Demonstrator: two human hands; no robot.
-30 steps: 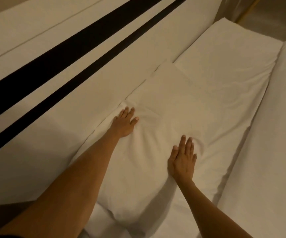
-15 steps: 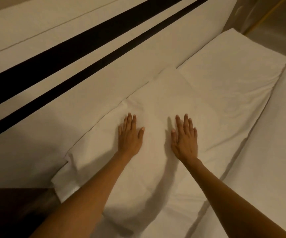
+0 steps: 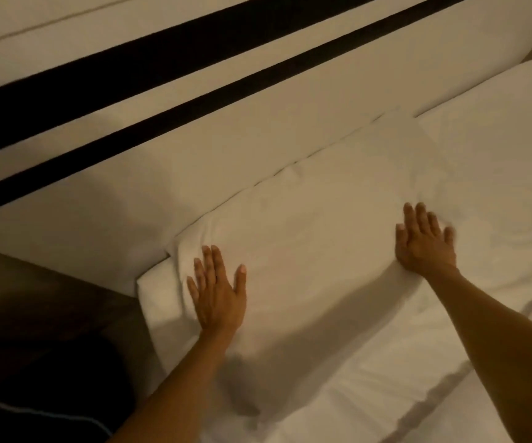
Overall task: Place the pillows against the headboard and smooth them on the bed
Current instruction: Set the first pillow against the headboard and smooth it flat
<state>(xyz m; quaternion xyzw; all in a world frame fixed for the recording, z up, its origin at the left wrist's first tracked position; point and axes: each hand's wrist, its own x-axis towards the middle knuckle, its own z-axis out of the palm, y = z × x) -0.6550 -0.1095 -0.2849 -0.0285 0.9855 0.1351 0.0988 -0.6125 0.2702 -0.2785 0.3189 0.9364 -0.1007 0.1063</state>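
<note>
Both arms reach forward, palms down. The left hand [image 3: 218,294] lies flat with fingers spread on the near-left end of the white pillow [image 3: 316,238]; the right hand [image 3: 424,243], also flat and open, presses its right part. The pillow lies between the hands, its far edge against the pale headboard [image 3: 194,155] with two dark stripes. A second pillow [image 3: 498,129] lies just right of it on the bed [image 3: 402,388]. Dark floor [image 3: 34,330] shows at near left.

I see dim, warm yellowish light — soft focus throughout, motion blur on the right hand [image 3: 424,247], arm shadows falling on the white fabric pillow [image 3: 322,225].
</note>
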